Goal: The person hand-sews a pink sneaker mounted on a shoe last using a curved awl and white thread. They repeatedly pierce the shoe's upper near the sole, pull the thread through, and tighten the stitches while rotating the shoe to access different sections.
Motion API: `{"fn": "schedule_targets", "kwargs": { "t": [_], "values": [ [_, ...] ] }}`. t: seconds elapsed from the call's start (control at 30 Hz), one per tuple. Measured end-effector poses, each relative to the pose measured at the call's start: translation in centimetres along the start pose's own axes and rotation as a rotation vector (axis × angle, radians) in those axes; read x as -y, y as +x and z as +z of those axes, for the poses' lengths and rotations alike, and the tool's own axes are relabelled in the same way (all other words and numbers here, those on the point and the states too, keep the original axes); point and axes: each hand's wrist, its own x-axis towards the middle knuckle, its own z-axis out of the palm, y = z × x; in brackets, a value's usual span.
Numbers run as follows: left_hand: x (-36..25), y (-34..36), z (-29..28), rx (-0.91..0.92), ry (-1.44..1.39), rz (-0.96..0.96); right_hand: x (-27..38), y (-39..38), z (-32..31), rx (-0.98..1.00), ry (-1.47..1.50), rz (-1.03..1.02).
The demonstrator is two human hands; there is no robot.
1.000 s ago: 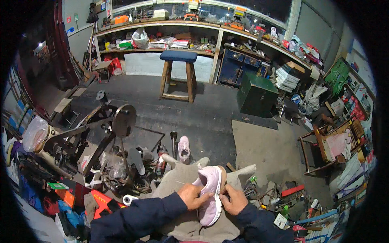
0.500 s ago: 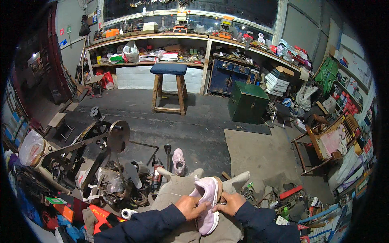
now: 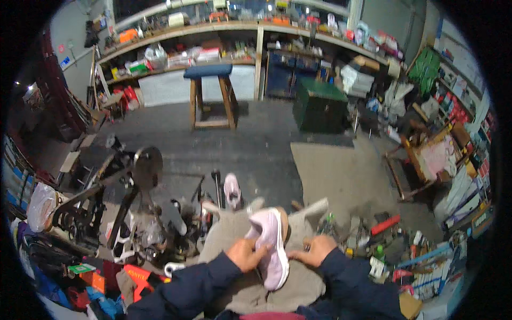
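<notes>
A pale pink sneaker (image 3: 274,261) with a white sole rests tilted on its side over my lap, on a grey-beige cloth (image 3: 229,240). My left hand (image 3: 247,255) is closed round its upper. A tan piece (image 3: 285,223) shows along the sole's edge at the far end. Just right of the sole, my right hand (image 3: 317,249) has curled fingers, its thumb tip close to the white edge. Whatever it may pinch is too small and blurred to name. Another pink sneaker (image 3: 232,191) stands on the floor beyond my knees.
A black hand-cranked machine (image 3: 128,176) stands at left, near piled tools and scraps. Farther off are a blue-topped wooden stool (image 3: 208,72), a green metal box (image 3: 320,106) and a cluttered workbench (image 3: 181,61). At right stand a wooden chair (image 3: 432,160) and scattered tools, including a red one (image 3: 385,225).
My right hand has come away from the sole, slightly right and up. The left hand still grips the sneaker. The whole view has tilted down, so the surroundings appear higher.
</notes>
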Motion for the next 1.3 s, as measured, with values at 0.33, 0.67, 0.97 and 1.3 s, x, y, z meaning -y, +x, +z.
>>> {"fn": "schedule_targets", "kwargs": {
  "t": [0.33,0.67,0.97,1.3],
  "values": [
    [-0.4,0.5,-0.6,0.094,-0.234,-0.081,-0.7,-4.5,1.7,0.176,1.552,-0.057],
    [-1.3,1.6,-0.3,0.094,-0.217,-0.066,-0.3,-2.9,2.3,-0.015,2.151,-0.107],
    [-2.4,3.3,-0.7,0.251,-0.173,-0.322,0.1,-6.3,6.9,-0.34,0.941,-0.087],
    [-2.2,3.9,-0.7,0.236,-0.096,-0.311,-0.1,-6.4,7.1,-0.404,1.073,-0.058]
  ]
}}
